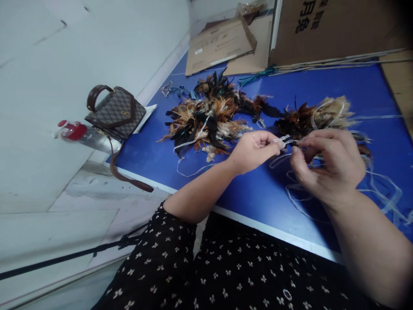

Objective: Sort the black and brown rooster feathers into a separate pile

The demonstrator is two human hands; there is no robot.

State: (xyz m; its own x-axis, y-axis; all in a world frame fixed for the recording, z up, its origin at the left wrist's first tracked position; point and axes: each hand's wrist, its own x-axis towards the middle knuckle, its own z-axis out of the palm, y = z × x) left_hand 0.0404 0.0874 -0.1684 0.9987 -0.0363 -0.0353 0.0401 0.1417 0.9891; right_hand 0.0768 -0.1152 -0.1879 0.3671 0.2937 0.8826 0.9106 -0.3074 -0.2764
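Note:
My left hand is closed, its thumb and forefinger pinching a thin white ribbon. Close by on the right, my right hand pinches the same ribbon between thumb and fingertips. A short stretch of it spans the gap between the hands. Just behind them lies a bunch of dark brown and cream feathers, with loops of sheer ribbon over it. Left of that spreads a larger pile of brown, black and tan feathers. Loose translucent ribbon trails over the table around my right forearm.
The blue table has a pale front edge. Cardboard sheets and a large carton stand at the back, near a teal ribbon bundle. A patterned handbag and a red-capped bottle sit at left by the wall.

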